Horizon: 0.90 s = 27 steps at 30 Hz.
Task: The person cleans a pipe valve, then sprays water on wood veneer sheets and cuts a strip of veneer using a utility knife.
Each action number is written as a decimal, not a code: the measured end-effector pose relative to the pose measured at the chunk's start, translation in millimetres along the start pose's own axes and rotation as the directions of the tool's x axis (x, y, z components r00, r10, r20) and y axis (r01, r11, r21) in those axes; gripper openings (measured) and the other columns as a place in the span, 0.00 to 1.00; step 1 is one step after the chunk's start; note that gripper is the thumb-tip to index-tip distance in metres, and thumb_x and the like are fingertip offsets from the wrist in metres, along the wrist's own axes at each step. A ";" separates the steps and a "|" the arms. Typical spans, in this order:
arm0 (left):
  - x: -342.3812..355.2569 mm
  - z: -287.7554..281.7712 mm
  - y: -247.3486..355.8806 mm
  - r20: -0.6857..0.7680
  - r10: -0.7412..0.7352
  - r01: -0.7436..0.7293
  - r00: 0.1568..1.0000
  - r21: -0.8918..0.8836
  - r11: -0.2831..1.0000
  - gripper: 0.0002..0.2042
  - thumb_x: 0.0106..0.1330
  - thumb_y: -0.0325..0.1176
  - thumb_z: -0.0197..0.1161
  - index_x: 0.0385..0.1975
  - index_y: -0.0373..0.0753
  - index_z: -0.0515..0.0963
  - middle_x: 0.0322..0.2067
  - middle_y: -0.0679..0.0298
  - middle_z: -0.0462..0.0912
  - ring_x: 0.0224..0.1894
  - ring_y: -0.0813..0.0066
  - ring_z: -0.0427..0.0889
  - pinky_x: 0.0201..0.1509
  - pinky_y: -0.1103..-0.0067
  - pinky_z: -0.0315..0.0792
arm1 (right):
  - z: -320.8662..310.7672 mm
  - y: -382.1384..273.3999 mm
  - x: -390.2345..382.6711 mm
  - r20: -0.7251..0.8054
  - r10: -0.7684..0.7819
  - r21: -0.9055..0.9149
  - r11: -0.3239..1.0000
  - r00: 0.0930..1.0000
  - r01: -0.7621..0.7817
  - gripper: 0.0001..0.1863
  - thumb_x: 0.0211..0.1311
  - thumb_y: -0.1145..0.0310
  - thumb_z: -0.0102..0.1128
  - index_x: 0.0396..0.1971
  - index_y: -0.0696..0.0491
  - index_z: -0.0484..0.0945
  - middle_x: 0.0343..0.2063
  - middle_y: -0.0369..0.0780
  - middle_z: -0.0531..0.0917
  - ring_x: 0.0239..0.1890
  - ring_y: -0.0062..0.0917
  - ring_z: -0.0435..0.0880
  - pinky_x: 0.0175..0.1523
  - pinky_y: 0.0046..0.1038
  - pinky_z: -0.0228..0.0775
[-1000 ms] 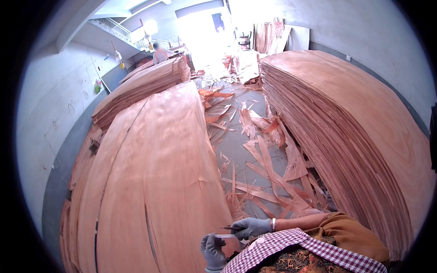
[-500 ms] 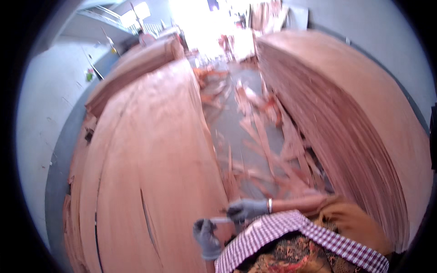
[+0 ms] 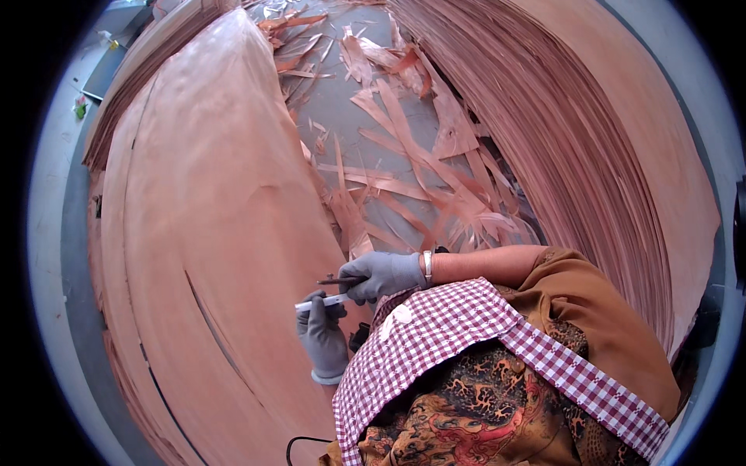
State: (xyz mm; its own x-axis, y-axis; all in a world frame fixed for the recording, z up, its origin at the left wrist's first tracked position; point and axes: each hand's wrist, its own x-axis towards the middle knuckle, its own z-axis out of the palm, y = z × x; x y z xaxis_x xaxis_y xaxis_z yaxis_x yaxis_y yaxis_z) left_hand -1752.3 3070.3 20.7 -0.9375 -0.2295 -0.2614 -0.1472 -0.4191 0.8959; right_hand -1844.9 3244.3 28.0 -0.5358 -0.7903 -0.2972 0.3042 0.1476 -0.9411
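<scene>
Both my hands wear grey gloves and meet in front of my checked apron (image 3: pixel 447 311), over the near right edge of a wide veneer sheet (image 3: pixel 217 202). My left hand (image 3: pixel 322 342) is closed around a slim white pen-shaped tool (image 3: pixel 315 304), whose exact kind I cannot make out. The fingers of my right hand (image 3: pixel 385 276) are closed on a dark, thin rod-like tool (image 3: pixel 338 281) that points left, just above the white one. The right end of the white tool reaches my right fingers. Two long dark slits run along the sheet left of my hands.
A tall stack of veneer (image 3: pixel 559 132) rises on the right. Torn veneer strips (image 3: pixel 404 167) litter the grey floor (image 3: pixel 377 151) between the stacks. Another veneer pile (image 3: pixel 155 70) lies at the far left, near a pale wall (image 3: pixel 50 256). A black cord (image 3: pixel 299 439) curves beside my apron.
The view has tipped downward, so the hands and veneer sit higher in the picture. My hands stay close together; the white tool and dark rod show more clearly.
</scene>
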 end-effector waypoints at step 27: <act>106.9 -52.0 -20.0 -0.169 0.331 -0.313 0.928 0.126 0.941 0.09 0.63 0.23 0.49 0.39 0.34 0.76 0.40 0.62 0.78 0.44 0.73 0.76 0.48 0.77 0.71 | -114.9 77.0 -42.6 -0.324 -0.251 -0.458 0.885 0.912 0.081 0.12 0.49 0.70 0.52 0.34 0.60 0.74 0.23 0.44 0.75 0.27 0.29 0.72 0.33 0.33 0.64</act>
State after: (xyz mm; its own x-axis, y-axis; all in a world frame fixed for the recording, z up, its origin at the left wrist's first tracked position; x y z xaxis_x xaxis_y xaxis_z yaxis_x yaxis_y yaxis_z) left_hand -1833.2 3008.5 -43.8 -0.8656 -0.5007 -0.0065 0.1152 -0.2117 0.9705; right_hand -1889.1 3357.6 -50.4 -0.8205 -0.5649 -0.0871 -0.1346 0.3390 -0.9311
